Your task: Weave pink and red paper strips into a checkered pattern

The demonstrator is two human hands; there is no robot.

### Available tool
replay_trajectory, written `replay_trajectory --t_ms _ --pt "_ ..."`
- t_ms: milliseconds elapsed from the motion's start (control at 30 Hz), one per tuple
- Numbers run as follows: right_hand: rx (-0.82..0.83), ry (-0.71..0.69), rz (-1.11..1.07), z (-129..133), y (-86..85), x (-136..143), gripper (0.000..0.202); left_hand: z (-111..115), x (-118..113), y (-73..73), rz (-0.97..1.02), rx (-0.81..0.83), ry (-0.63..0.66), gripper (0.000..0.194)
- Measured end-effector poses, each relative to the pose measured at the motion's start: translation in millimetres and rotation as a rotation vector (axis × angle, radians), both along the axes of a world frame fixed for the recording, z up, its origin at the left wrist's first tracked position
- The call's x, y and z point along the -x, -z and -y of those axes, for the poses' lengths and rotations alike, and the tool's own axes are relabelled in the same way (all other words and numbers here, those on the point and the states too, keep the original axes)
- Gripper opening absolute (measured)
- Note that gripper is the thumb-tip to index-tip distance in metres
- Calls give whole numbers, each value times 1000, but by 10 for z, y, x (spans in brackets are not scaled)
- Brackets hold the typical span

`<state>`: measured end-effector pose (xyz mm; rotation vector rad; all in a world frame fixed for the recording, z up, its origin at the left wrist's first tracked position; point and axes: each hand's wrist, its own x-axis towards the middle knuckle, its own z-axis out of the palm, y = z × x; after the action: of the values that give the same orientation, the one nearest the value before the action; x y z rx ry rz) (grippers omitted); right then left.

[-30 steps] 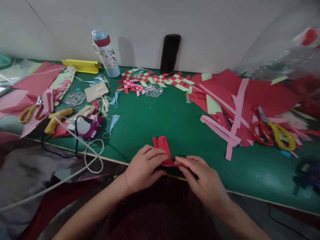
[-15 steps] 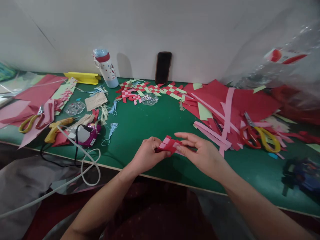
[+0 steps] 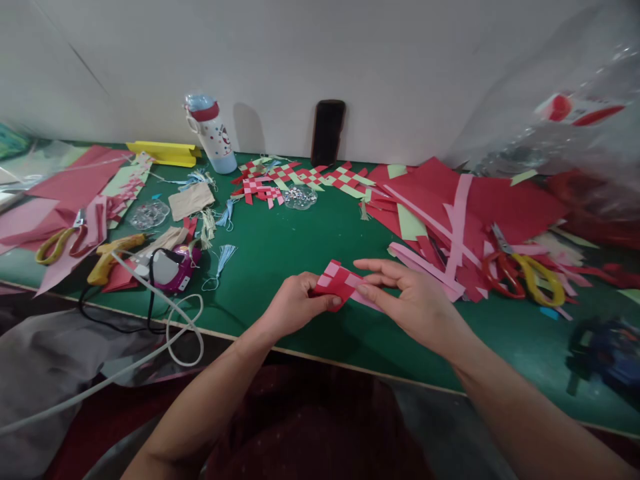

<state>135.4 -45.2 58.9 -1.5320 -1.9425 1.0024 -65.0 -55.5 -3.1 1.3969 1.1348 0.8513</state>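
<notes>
A small woven piece of red and pink paper strips (image 3: pixel 339 283) is held between my two hands above the green table (image 3: pixel 310 243). My left hand (image 3: pixel 299 304) grips its left end, thumb on top and fingers curled behind. On the other side my right hand (image 3: pixel 400 291) pinches the pink strip at the right end between thumb and a finger, with the upper fingers stretched out. Finished-looking woven pieces in red, pink and pale green (image 3: pixel 313 177) lie near the wall, beside a clear dish of small beads (image 3: pixel 300 196).
Scissors (image 3: pixel 523 267) and paper strips (image 3: pixel 457 227) lie to the right. On the left are a yellow glue gun (image 3: pixel 113 257), a purple device (image 3: pixel 180 270), tassels (image 3: pixel 220 263) and more scissors (image 3: pixel 63 241). A bottle (image 3: pixel 213 137) and a phone (image 3: pixel 328 132) stand by the wall.
The woven piece is tilted differently and shows more of its face and of the pink strip. My right hand has shifted slightly up and to the right.
</notes>
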Motion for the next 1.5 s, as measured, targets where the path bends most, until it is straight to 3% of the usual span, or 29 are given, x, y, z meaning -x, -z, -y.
replay_trajectory --t_ms 333,600,767,933,1067,1267,1367,1500 --pt "31 -79 70 -55 21 -32 43 -12 30 -59 -16 6 4 18" --pt "5 -130 52 -87 -22 -17 31 -16 58 -34 -47 -36 27 18" --pt "-81 -165 91 -133 -137 3 22 -60 202 -278 -159 -273 32 43" --pt "-106 -233 137 -213 -215 35 23 -167 250 -608 -361 -443 -18 14" --pt "-108 -275 159 -304 -222 36 25 -244 197 -673 -510 -493 -46 7" --pt "-92 -298 173 -464 -305 62 26 -331 163 -685 -495 -567 -107 8" --pt "-277 -252 232 -516 -366 102 21 -361 163 -749 -510 -673 -163 9" --pt "-761 -242 404 -501 -380 113 23 -310 172 -813 -636 -950 -262 14"
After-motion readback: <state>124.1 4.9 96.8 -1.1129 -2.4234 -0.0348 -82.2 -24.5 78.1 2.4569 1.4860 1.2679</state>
